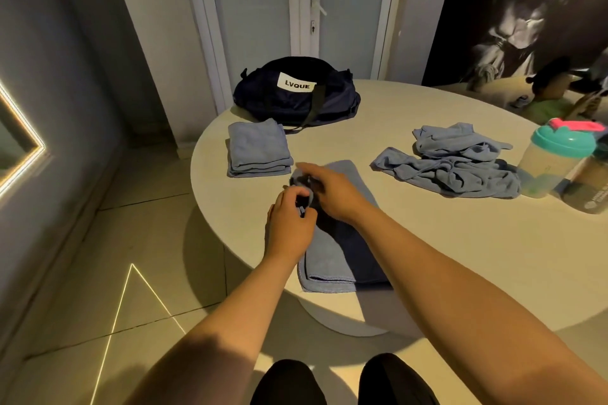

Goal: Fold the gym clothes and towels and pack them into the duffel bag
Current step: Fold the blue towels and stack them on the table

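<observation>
A blue towel (332, 253) lies folded lengthwise at the near left edge of the round table (427, 240). My left hand (289, 223) pinches its cloth near the far end. My right hand (332, 191) reaches across that end with its fingers curled into the bunched fabric. A folded blue towel (258, 149) lies further back on the left. Crumpled blue clothes (457, 161) are heaped on the right. The dark duffel bag (296, 92) with a white label sits at the table's far edge; whether it is open does not show.
Two shaker bottles stand at the right edge, one with a teal lid (552, 158), one dark (589, 187). A tiled floor (98, 273) lies to the left, a white door (296, 10) behind the bag. A person sits at far right (552, 89).
</observation>
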Motion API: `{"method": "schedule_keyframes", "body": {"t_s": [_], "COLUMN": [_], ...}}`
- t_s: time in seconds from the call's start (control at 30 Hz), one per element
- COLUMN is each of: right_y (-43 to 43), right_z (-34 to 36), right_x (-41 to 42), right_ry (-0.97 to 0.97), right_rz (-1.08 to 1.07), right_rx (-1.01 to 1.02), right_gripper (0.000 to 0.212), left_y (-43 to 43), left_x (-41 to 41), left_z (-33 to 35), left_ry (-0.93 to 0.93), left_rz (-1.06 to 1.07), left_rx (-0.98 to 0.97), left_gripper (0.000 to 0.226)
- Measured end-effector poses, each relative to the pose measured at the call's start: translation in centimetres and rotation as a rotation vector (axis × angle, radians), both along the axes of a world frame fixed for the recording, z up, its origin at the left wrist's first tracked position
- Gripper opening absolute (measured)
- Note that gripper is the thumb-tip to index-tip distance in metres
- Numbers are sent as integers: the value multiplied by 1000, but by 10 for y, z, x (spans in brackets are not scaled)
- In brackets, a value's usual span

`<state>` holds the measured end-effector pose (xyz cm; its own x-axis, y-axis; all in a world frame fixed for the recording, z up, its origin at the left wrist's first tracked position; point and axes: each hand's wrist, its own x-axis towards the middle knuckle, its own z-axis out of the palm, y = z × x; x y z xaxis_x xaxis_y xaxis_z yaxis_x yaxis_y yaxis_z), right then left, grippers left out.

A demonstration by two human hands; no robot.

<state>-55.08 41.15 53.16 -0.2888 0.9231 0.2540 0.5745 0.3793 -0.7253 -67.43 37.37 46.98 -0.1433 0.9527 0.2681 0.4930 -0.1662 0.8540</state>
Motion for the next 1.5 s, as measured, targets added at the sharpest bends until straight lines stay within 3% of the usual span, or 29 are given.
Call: {"method": "schedule_keyframes", "body": {"t_s": [0.03, 0.1, 0.17, 0.23, 0.5, 0.57, 0.7, 0.8, 0.9, 1.0, 1.07, 1.17, 1.23, 1.33, 1.43, 1.5], "right_y": [2, 6, 4, -1, -18, -14, -15, -22, -20, -19, -21, -17, -17, -23, -31, -33], "right_z": [-5, -19, -30, -36, -52, -49, -43, -51, -55, -60, -59, -46, -39, -37, -43, -48], "right_x": [0, 7, 20, 34, 44, 42, 35, 32, 35, 36, 37, 44, 46, 45, 41, 41], "right_ry": [-49, -130, -269, -376, -658, -648, -564, -480, -449, -500, -592, -631, -653, -633, -591, -587], "right_rz": [41, -101, -328, -438, -250, -273, -364, -392, -483, -479, -420, -286, -242, -335, -312, -226], "right_rx": [-21, 45, 145, 126, -157, -173, 6, 92, 270, 397, 225, -244, -378, -216, 87, 11], "right_gripper": [32, 43, 40, 34, 53, 53, 42, 42, 46, 40, 44, 62, 72, 74, 53, 51], "left_y": [0, 1, 3, 8, 11, 14, 29, 33, 32, 34, 36, 38, 37, 34, 32, 33], "left_x": [-1, -2, 1, 5, 9, 12, 11, 9, 7, 4, 4, 4, 4, 4, 4, 2], "left_z": [-1, -5, -5, -5, 2, 11, 15, 12, 7, 4, 3, 3, 5, 4, 0, -2], "left_ry": [17, 33, 57, 101, 267, 334, 430, 293, 210, 303, 346, 381, 390, 365, 375, 374], "left_rz": [0, -8, -20, -26, -10, -17, -37, 20, 46, 21, 18, 8, -11, -53, -114, -134], "left_rx": [-7, -12, -9, -23, -116, -185, -232, -146, -102, -152, -182, -219, -227, -244, -244, -250], "left_gripper": [28, 26, 25, 40, 56, 56, 42, 36, 48, 59, 60, 58, 58, 63, 70, 69]}}
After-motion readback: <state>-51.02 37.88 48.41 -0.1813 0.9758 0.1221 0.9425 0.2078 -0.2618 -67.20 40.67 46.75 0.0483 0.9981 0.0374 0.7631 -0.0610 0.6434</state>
